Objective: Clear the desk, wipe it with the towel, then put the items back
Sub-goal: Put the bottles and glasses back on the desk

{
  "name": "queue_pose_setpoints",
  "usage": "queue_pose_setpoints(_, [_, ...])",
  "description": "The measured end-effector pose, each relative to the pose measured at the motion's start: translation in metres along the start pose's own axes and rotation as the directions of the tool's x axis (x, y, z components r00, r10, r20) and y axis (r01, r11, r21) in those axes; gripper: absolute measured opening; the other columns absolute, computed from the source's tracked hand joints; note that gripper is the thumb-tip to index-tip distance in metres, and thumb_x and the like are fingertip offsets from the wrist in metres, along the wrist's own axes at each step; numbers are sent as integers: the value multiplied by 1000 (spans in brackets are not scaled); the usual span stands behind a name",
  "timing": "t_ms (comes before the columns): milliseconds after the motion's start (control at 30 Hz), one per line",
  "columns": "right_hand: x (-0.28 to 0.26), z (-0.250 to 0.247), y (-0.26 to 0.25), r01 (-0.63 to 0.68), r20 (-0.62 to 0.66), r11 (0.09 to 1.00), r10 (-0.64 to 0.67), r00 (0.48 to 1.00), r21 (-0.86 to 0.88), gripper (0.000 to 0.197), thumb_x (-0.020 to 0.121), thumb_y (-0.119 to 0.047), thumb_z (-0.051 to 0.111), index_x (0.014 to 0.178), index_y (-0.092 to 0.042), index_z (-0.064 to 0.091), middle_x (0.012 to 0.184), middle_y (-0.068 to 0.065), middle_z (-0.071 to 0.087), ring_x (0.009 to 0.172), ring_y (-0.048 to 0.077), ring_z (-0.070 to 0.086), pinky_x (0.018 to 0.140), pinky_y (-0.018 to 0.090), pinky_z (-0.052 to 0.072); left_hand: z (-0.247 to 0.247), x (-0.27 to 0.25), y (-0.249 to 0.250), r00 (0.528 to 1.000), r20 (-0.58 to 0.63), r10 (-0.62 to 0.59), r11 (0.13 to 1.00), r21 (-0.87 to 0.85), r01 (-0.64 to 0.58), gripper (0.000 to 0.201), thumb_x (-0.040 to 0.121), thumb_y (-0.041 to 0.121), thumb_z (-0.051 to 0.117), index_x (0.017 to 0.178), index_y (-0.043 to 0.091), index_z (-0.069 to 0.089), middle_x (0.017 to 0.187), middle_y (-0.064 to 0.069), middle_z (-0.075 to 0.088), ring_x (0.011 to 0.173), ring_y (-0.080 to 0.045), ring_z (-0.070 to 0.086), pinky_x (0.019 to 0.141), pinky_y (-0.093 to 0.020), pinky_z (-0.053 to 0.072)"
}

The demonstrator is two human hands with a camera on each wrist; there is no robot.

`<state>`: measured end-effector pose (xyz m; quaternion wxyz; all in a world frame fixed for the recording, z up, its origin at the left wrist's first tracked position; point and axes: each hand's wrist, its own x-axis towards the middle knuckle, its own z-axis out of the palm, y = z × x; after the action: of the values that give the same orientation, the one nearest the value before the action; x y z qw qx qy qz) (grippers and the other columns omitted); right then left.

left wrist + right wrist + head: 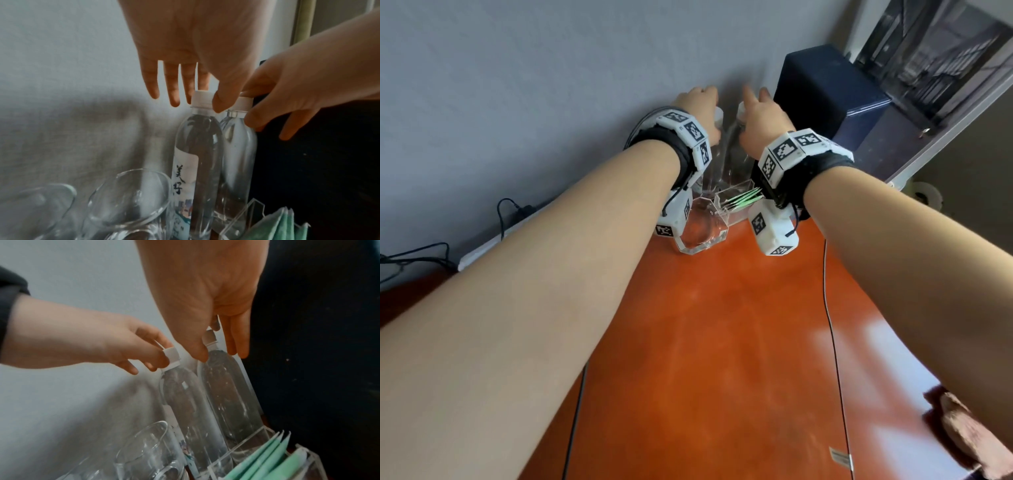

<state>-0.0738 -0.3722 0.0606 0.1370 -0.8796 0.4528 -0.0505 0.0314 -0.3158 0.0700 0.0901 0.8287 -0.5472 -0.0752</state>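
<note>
I had both hands at the far edge of the orange table (722, 342), up against the grey wall (551, 68), each over one of two clear water bottles standing side by side and touching. The left hand (185, 40) was at the labelled bottle (197, 154): thumb tip against its white cap (201, 97), other fingers straight and spread behind it, so that grip was apart, not closed round anything. The right hand (205, 288) was at the second bottle (226, 394); thumb on the shoulder just below the cap, fingers down the far side, loosely bracketing the neck. Whether it had truly clamped I couldn't tell.

Just below the grips, nearer me: two empty drinking glasses (127, 199) under the left hand, and a clear acrylic holder (257, 456) w/ pale green sachets (267, 459) under the right. A hexagonal glass dish (702, 229) sat beside the holder. Right of the right-hand grip stood a dark blue box (832, 96), close to the second bottle.

Well back from the grips, at the table's near-right corner, lay a brownish towel (969, 431). A thin cable (832, 325) ran across the table on the right; a power strip (482, 250) lay along the wall to the left.
</note>
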Motion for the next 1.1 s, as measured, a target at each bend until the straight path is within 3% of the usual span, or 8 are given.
queue_pose_setpoints(133, [2, 3, 3, 10, -68, 1000, -8, 998, 19, 41, 90, -3, 44, 130, -6, 41, 129, 19, 48, 114, 38, 52, 89, 40, 45, 1, 4, 0, 1000, -13, 12, 1000, -11, -12, 40, 87, 17, 56, 125, 9, 47, 128, -13, 49, 113, -32, 51, 84, -35, 40])
queue_pose_setpoints(467, [-11, 2, 6, 22, -136, 990, -3, 991, 137, 37, 89, 0, 49, 125, -1, 42, 129, 18, 45, 113, 35, 52, 88, 37, 42, 2, -8, 5, 1000, -17, 23, 999, -39, -23, 33, 87, 8, 55, 119, 7, 47, 115, -17, 56, 100, -34, 57, 69, -31, 37])
queue_pose_setpoints(767, [-44, -32, -4, 61, -238, 971, -5, 971, 231, 36, 88, -5, 52, 123, -2, 42, 130, 15, 43, 110, 37, 53, 88, 39, 42, -34, -33, 19, 990, -142, -1, 993, -120, -16, 33, 85, 8, 56, 118, 9, 50, 118, -13, 58, 105, -31, 57, 80, -33, 44])
queue_pose_setpoints(967, [-66, -69, -22, 124, -297, 970, -59, 953, 208, 36, 88, -6, 50, 123, -2, 42, 130, 15, 45, 111, 36, 52, 90, 39, 39, -79, -55, 26, 978, -208, 12, 996, -87, -30, 35, 84, 9, 58, 118, 11, 51, 120, -12, 58, 106, -32, 57, 80, -33, 44])
queue_pose_setpoints(1100, [-82, -90, -35, 145, -309, 972, -83, 947, 183, 38, 85, 1, 47, 123, -3, 42, 129, 15, 45, 109, 36, 52, 87, 37, 39, -108, -76, 28, 971, -239, 13, 995, -91, -36, 36, 83, 11, 60, 118, 10, 51, 119, -12, 58, 105, -33, 57, 79, -33, 44])
